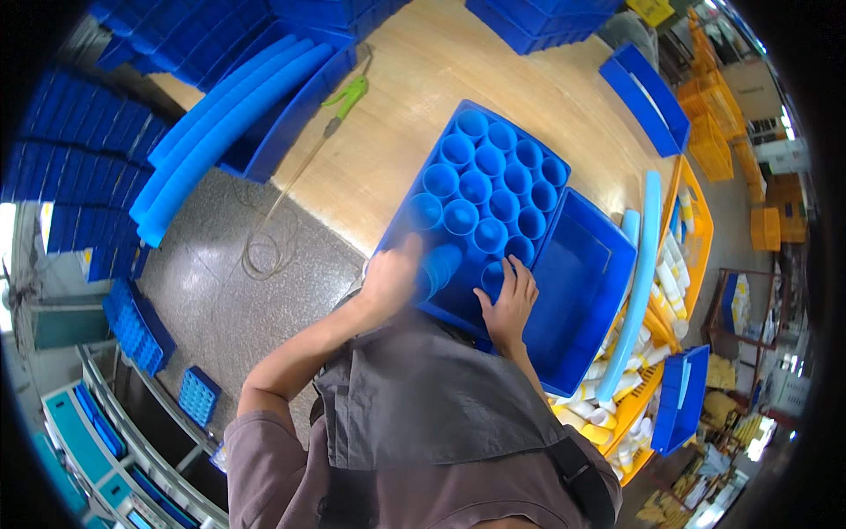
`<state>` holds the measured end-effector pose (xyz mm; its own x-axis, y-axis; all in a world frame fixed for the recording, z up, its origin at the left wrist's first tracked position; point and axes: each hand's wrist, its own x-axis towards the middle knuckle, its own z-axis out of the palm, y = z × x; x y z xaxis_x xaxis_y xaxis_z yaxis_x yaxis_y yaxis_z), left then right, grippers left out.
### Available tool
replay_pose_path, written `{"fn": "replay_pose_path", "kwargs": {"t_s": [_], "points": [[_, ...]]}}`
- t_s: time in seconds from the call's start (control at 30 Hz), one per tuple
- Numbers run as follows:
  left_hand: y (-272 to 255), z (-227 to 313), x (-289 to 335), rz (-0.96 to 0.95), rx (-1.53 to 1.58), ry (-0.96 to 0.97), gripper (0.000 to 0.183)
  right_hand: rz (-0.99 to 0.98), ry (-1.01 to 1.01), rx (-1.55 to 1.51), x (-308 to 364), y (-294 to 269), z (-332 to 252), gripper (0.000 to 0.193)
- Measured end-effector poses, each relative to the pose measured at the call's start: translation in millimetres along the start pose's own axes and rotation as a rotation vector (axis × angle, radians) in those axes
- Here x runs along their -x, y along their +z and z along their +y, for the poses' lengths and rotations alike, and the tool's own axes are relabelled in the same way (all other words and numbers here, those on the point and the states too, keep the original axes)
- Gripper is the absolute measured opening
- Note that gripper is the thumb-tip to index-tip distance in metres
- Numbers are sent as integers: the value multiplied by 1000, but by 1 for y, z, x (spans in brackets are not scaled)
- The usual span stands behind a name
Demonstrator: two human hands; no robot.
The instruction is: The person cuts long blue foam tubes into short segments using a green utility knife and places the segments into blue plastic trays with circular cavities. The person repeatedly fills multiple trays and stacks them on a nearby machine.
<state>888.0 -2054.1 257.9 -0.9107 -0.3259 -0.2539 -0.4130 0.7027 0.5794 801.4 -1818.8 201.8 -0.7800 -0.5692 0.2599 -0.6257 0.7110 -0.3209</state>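
Note:
A blue crate on the wooden table in front of me holds rows of blue cups, upright with their mouths up. At its near left side my left hand is closed on a tilted blue cup; both are smeared by motion, and most of the fingers are hidden. It may be a stack of several cups. My right hand is at the crate's near right corner. Its thumb and fingers curve round another blue cup.
A second blue crate adjoins on the right. Beyond it, long light-blue tubes lie by a yellow crate of white and yellow tubes. At left, long blue tubes rest across a blue bin, near a green air gun.

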Motion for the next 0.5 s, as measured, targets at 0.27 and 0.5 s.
{"fn": "replay_pose_path", "kwargs": {"t_s": [0.27, 0.5], "points": [[-42, -2, 20, 283, 80, 176, 29, 29, 33, -46, -2, -18, -19, 62], [-22, -16, -10, 232, 4, 216, 40, -52, -227, -42, -27, 9, -42, 38]]}}
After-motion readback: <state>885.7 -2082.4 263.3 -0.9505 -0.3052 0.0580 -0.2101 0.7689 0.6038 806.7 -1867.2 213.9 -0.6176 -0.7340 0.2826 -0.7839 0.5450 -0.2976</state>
